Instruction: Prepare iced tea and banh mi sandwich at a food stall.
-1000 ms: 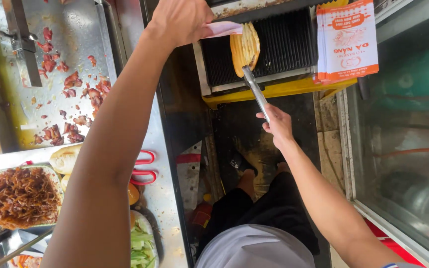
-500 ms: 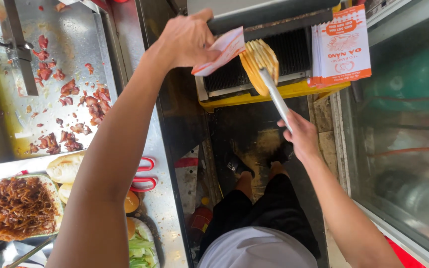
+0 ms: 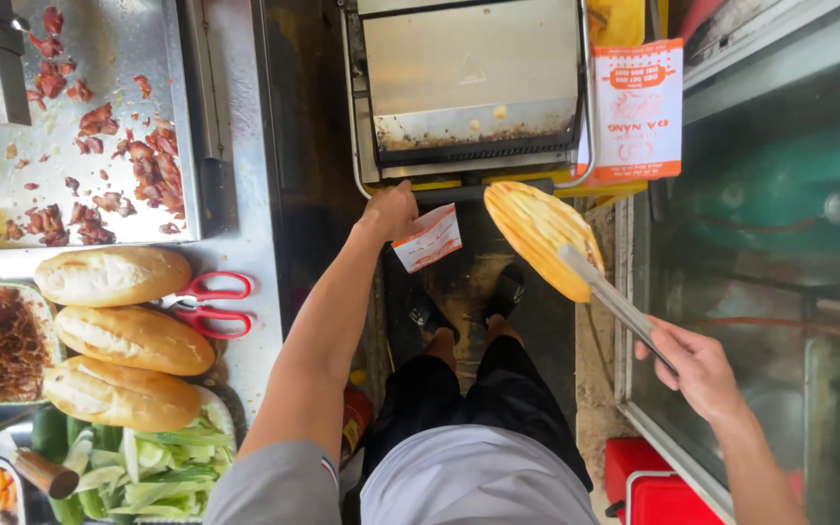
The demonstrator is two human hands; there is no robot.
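Overhead, left hand [image 3: 393, 209] pinching one paper sleeve [image 3: 428, 237], right hand [image 3: 700, 365] gripping tongs [image 3: 614, 303] clamping one toasted flatbread [image 3: 540, 236], three baguettes [image 3: 133, 338]

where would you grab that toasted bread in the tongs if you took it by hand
Take the toasted bread at its far rounded end, coming from the left hand side. The tongs in the right hand clamp its near end, so the far end hangs free in open air.

Grey tee w/ small red-blue sleeve mark, black shorts, dark sandals; arms bare.
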